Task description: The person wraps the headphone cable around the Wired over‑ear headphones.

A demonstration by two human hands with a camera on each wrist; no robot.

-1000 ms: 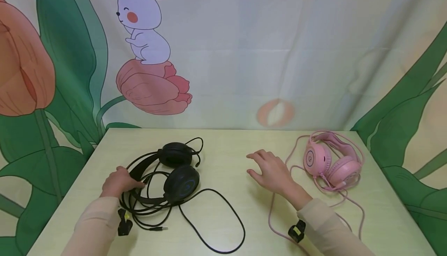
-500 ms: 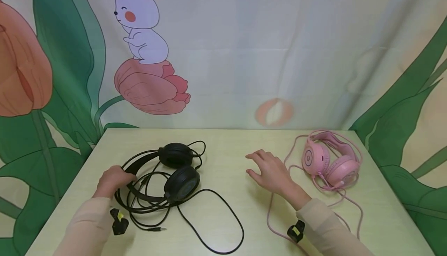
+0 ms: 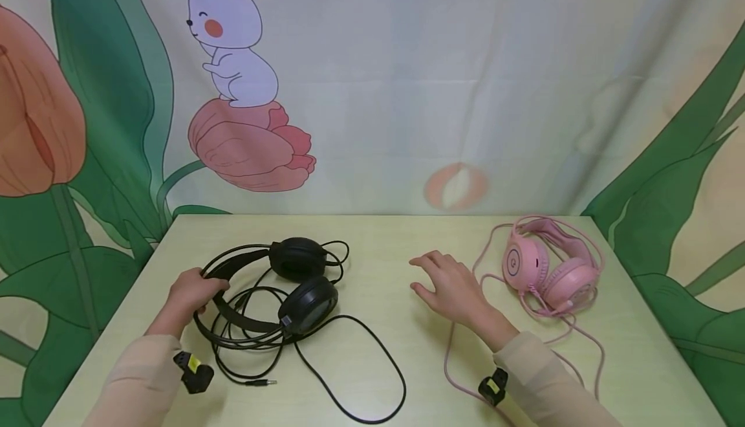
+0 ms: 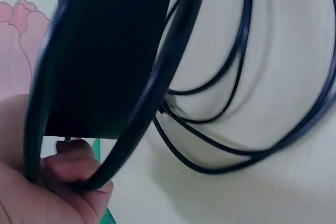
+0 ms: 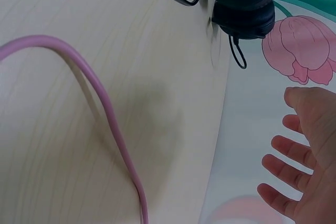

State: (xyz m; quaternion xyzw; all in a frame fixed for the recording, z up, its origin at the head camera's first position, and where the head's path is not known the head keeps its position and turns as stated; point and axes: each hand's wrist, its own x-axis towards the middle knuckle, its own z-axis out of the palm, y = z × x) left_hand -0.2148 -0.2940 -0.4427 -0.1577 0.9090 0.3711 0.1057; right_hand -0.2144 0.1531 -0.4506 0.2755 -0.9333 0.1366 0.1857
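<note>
At the left of the table, my left hand [image 3: 191, 292] grips the headband end of a black headset [image 3: 306, 304]. In the left wrist view the fingers [image 4: 79, 171] curl round the thin outer band of the headset [image 4: 110, 51], below the wide dark strap. Both black ear cups face right, and the headset's coiled cable [image 3: 244, 349] lies beneath and around it. My right hand [image 3: 454, 288] hovers over the middle right, fingers spread and holding nothing. Closest to that hand is the pink cable [image 5: 113, 114] of a pink headset [image 3: 550, 268] at the back right.
The black cable makes a wide loop [image 3: 401, 375] toward the front middle, and its plug [image 3: 262, 382] lies near the coil. Behind the pale table [image 3: 372, 252] hangs a printed curtain [image 3: 372, 90] with a rabbit and tulips.
My left hand has shifted its grip on the black headset's headband, whose end now sits higher, and the ear cups have moved slightly right. The right hand has stayed in place.
</note>
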